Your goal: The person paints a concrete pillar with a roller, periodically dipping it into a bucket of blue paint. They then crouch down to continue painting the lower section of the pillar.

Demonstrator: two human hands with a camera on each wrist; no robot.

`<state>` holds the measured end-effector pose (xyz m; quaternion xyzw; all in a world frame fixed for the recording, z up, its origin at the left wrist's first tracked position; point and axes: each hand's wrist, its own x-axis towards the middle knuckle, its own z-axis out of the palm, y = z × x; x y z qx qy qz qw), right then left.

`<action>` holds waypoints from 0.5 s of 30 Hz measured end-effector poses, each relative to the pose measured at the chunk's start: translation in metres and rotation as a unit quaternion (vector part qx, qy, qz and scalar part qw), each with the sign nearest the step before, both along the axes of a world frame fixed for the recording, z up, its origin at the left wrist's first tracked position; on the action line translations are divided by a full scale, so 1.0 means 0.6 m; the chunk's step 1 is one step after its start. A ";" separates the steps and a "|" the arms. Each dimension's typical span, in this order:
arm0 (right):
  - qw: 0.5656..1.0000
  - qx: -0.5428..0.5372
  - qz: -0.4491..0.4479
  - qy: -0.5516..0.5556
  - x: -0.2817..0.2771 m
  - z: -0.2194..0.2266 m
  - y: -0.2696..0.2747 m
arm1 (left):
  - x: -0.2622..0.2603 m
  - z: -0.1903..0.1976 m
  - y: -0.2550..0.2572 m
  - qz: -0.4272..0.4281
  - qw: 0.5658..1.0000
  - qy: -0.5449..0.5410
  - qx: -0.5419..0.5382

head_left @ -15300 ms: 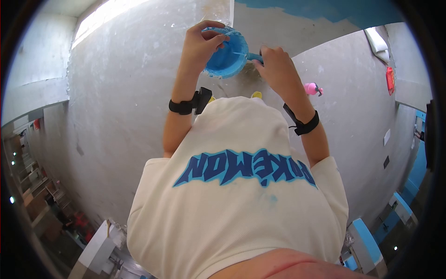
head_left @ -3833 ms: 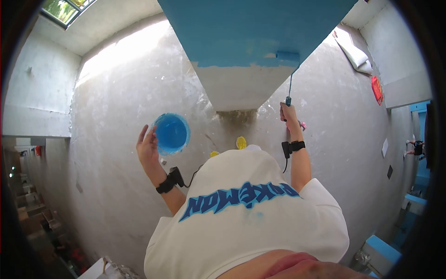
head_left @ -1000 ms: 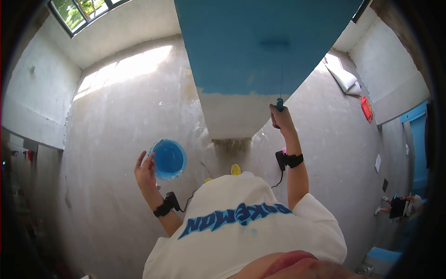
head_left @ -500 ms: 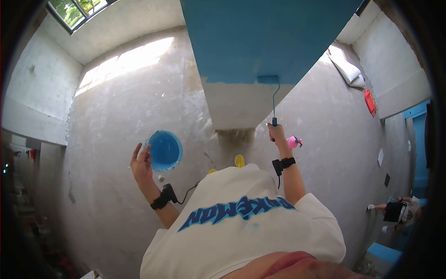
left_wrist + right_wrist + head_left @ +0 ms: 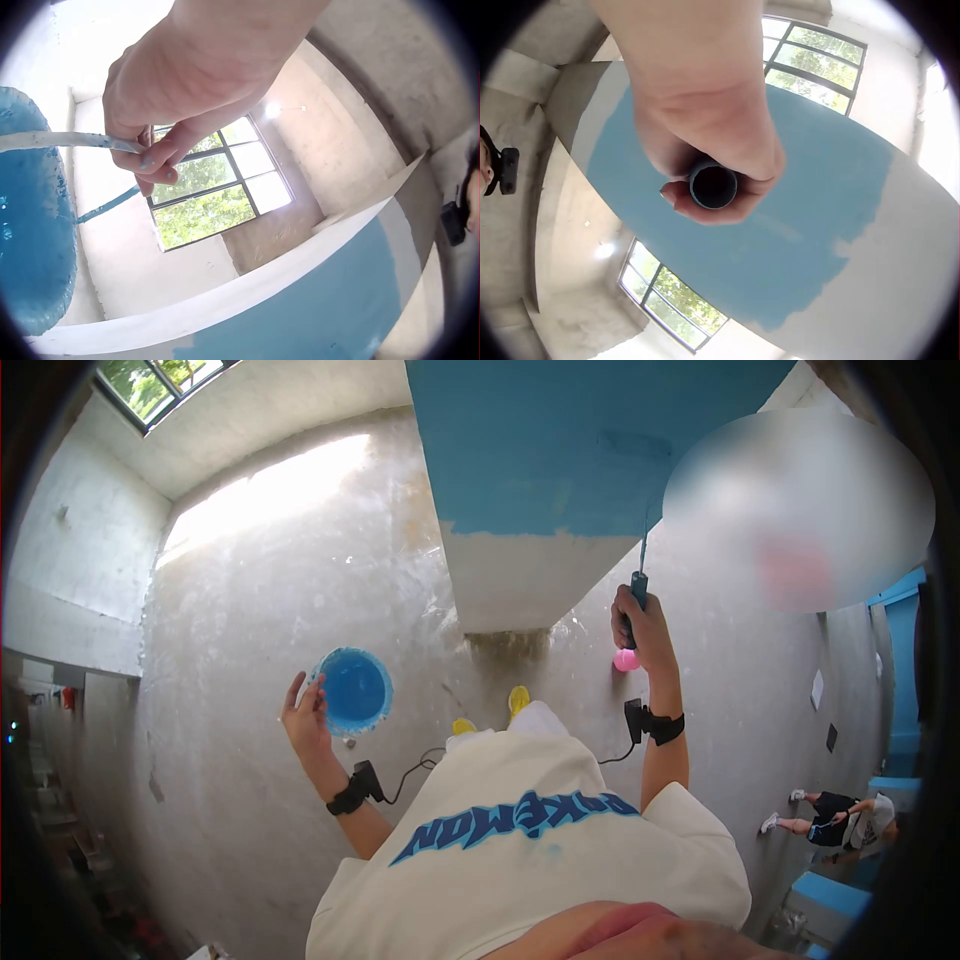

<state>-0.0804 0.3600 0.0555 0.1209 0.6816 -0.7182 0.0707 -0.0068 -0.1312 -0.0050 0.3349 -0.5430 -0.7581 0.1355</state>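
In the head view my left hand (image 5: 307, 725) is at the left of a blue paint bucket (image 5: 352, 692). The left wrist view shows my left hand (image 5: 187, 90) with its fingers curled round the bucket's paint-smeared handle (image 5: 71, 140). My right hand (image 5: 645, 625) grips the dark grip (image 5: 638, 592) of a paint roller, whose head (image 5: 636, 444) lies faintly against the blue part of a pillar (image 5: 560, 420). Seen from the right wrist, my right hand (image 5: 705, 97) wraps round the grip, its hollow end (image 5: 713, 186) facing the camera.
A pink bottle (image 5: 626, 659) stands on the floor (image 5: 250, 780) beyond my right forearm. Another person (image 5: 835, 820) is at the lower right. The pillar's lower part (image 5: 530, 575) is bare and pale. A blurred patch covers the upper right.
The right hand has moved right and up with the roller, whose head has gone from the paint's lower edge up into the blue. The left hand still holds the bucket's handle.
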 end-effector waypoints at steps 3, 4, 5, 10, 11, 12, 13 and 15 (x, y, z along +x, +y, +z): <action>0.999 -0.032 0.012 0.034 -0.043 0.051 -0.001 | 0.002 -0.004 0.003 0.002 1.000 0.010 0.017; 0.999 -0.033 0.014 0.029 -0.058 0.060 -0.005 | 0.001 -0.006 0.001 0.004 1.000 0.012 0.012; 0.998 -0.051 0.040 0.013 -0.072 0.067 -0.009 | 0.002 -0.008 -0.001 0.007 1.000 0.013 0.007; 0.995 -0.055 0.028 -0.072 -0.125 -0.048 -0.029 | 0.009 -0.008 -0.014 0.048 0.999 0.023 0.001; 0.996 -0.038 0.001 -0.084 -0.124 -0.080 -0.042 | 0.006 -0.007 -0.015 0.058 0.998 0.033 0.008; 0.996 -0.026 -0.011 -0.082 -0.121 -0.118 -0.051 | 0.004 -0.008 -0.017 0.062 0.997 0.035 0.004; 0.996 0.000 -0.023 -0.083 -0.119 -0.156 -0.053 | 0.003 -0.008 -0.017 0.079 0.996 0.030 0.002; 0.995 0.021 -0.034 -0.086 -0.102 -0.240 -0.058 | 0.005 -0.019 -0.020 0.096 0.995 0.025 -0.006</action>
